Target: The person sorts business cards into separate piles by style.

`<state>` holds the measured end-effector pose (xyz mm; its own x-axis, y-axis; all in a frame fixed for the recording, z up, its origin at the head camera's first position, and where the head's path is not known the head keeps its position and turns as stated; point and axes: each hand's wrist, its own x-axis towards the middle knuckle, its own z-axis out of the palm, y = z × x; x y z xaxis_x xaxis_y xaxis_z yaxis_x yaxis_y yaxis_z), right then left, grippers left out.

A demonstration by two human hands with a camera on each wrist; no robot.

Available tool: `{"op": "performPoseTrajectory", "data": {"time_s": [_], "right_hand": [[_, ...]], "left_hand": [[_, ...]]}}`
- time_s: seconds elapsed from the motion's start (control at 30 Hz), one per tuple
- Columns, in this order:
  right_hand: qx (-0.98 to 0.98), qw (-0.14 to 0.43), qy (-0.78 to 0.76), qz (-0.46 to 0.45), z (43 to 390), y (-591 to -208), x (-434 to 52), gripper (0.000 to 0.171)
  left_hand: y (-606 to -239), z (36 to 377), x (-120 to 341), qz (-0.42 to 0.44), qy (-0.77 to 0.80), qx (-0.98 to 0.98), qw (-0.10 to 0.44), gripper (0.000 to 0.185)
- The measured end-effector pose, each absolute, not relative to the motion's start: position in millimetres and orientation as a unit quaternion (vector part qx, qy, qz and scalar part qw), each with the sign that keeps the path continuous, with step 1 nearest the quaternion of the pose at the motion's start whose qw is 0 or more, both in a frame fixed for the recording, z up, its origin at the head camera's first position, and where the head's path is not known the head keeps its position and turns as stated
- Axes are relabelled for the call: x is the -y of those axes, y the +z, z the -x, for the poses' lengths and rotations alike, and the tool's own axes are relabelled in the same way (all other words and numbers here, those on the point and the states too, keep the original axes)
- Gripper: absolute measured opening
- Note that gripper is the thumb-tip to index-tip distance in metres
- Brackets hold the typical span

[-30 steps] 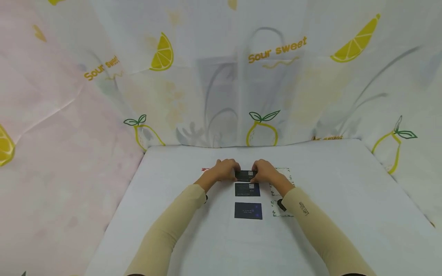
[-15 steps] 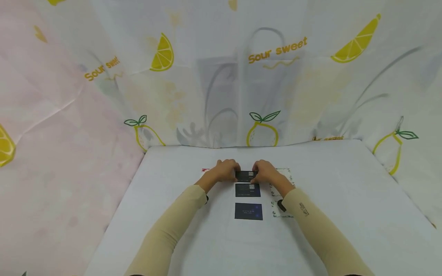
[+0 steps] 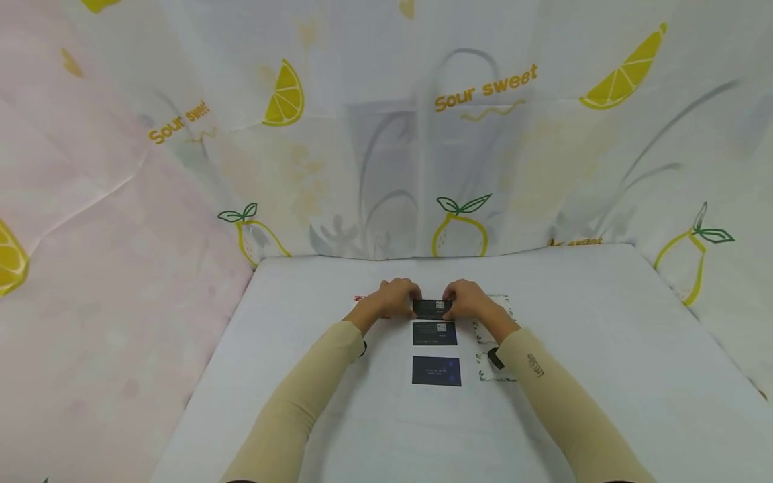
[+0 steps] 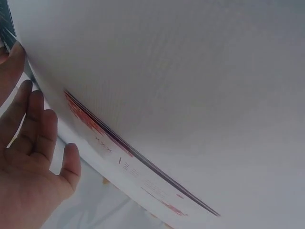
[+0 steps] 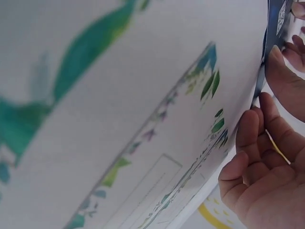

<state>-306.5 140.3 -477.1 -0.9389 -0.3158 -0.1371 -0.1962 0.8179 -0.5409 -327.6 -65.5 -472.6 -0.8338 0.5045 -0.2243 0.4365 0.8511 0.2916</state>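
Fingers of the left hand [image 3: 395, 299] and right hand [image 3: 466, 300] pinched the ends of a dark card [image 3: 431, 308], held just beyond two cards [image 3: 435, 333] on the table [image 3: 604, 322]. It looked like the placing step; next came lowering it squarely in line.

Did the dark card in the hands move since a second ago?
No. The dark card stays just above the middle card, held by the left hand and right hand.

On your white counter [image 3: 604, 349] lie two dark cards [image 3: 435, 333] [image 3: 436, 371] in a line, a leaf-bordered card [image 3: 483, 365] just beside them, with a lemon-printed curtain [image 3: 471, 134] behind.
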Motion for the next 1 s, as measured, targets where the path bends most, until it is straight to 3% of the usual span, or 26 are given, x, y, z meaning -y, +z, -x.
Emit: {"op": "performPoseTrajectory", "data": {"time_s": [0.43,1.0], "right_hand": [[-0.94,0.115,-0.286,0.147,307.1,-474.7,-145.9,0.041],[-0.948,0.098,-0.247,0.176,300.9,-471.7,-146.2,0.035]], "left_hand": [[-469.1,329.6,63.0,-0.261,0.133,-0.941,0.17,0.041],[-470.3,329.0,60.4,-0.261,0.083,-0.949,0.158,0.042]]}}
